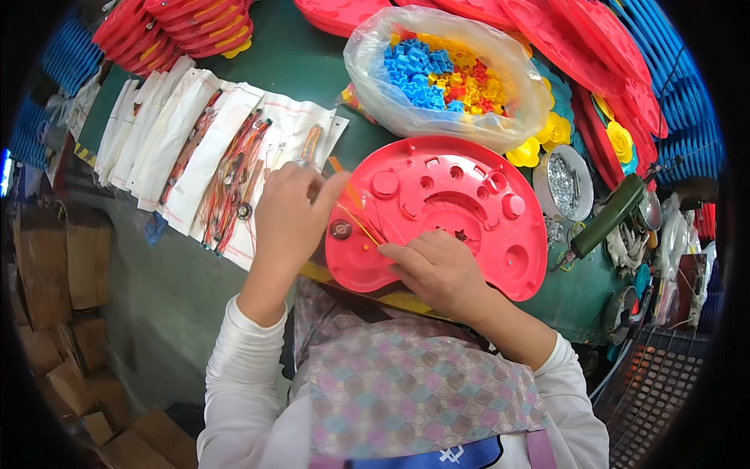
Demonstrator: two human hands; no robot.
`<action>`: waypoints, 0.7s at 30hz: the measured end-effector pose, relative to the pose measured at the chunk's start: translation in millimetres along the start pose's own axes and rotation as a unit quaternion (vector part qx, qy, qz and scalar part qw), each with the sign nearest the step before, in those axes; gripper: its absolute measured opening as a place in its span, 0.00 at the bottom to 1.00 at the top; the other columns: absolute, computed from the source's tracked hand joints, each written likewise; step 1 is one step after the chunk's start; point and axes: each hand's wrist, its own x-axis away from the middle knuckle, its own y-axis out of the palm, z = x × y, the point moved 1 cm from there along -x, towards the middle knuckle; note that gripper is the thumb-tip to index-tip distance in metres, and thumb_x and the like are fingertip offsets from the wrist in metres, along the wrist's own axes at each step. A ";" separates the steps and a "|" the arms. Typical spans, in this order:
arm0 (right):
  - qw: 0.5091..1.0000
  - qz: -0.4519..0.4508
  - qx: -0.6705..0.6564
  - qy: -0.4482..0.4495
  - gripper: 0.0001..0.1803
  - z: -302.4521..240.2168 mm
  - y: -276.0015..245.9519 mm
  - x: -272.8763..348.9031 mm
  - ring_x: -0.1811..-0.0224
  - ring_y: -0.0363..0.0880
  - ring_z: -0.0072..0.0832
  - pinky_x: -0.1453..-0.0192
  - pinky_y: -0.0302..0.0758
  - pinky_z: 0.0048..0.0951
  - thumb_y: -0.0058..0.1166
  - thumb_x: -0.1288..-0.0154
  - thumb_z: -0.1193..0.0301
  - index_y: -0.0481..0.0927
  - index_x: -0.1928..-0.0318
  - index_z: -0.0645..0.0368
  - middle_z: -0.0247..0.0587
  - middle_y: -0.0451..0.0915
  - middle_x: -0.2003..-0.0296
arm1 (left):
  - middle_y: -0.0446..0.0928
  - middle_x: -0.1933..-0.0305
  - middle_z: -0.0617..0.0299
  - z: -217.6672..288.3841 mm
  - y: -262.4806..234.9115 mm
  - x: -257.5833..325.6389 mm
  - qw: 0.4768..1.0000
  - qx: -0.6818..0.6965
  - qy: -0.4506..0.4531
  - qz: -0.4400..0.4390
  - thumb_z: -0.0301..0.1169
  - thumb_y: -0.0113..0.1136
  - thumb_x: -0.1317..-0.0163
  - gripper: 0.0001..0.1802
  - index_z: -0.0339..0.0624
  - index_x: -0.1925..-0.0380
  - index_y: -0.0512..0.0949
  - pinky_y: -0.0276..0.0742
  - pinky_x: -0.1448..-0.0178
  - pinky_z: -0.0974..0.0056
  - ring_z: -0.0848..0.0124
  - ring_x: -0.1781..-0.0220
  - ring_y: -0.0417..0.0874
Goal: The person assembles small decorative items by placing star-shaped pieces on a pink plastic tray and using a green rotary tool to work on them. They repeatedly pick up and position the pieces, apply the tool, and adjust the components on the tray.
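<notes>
A red plastic shell [494,275], curved like a kidney and moulded with posts and round recesses, lies on the bench before me. My left hand [291,205] is over its left end, fingers curled in; what they hold is hidden. Beside its thumb, a thin orange strip [351,195] shows above the shell. My right hand [439,270] rests over the front rim, thumb and forefinger pinched on thin red and yellow wires [366,225]. A small dark round part [341,229] sits in the shell's left end, between the hands.
White sheets [226,148] bearing bundled wires and small boards overlap at left. Behind the shell stands a clear bag [363,59] of blue, yellow and red pieces. A bowl of screws [564,184] and a green power screwdriver [613,213] are at right; stacked red shells [578,47] rise behind.
</notes>
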 end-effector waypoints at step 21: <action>0.974 0.105 -0.124 0.157 0.15 3.5 -4.6 -3.3 0.66 0.79 0.33 0.59 0.76 0.33 0.70 0.36 0.69 0.82 0.51 0.58 0.39 0.80 0.65 | 0.85 0.60 0.58 31.8 17.2 1.8 0.901 0.414 -0.036 -0.126 0.22 0.62 0.29 0.06 0.36 0.55 0.76 0.79 0.57 0.71 0.76 0.64 0.84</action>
